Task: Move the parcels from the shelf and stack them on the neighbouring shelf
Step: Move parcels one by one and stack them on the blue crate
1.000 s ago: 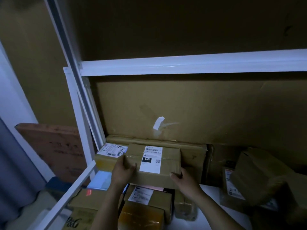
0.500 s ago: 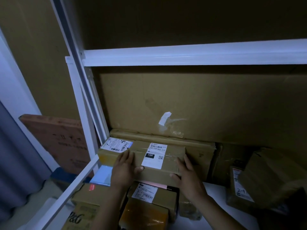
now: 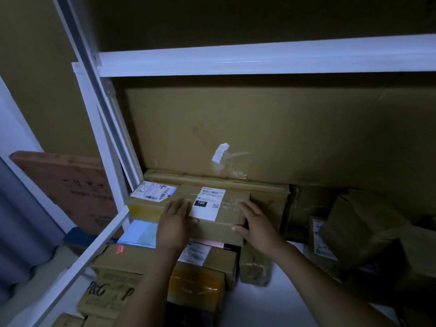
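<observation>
A brown cardboard parcel (image 3: 232,208), clear-taped and carrying a white label with a black "15H" patch, sits atop other boxes (image 3: 200,286) at the left end of the shelf (image 3: 254,308). The left hand (image 3: 175,220) lies flat on its top and the right hand (image 3: 256,223) on its right end, each grip spread with fingers straight.

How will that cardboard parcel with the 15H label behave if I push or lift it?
Probably stiff: the 15H parcel has flat faces and crisp edges. It's long and low, so it should slide rather than tip. The glossy tape across its top may feel slick under the left hand and right hand, both lying flat on it.
</observation>
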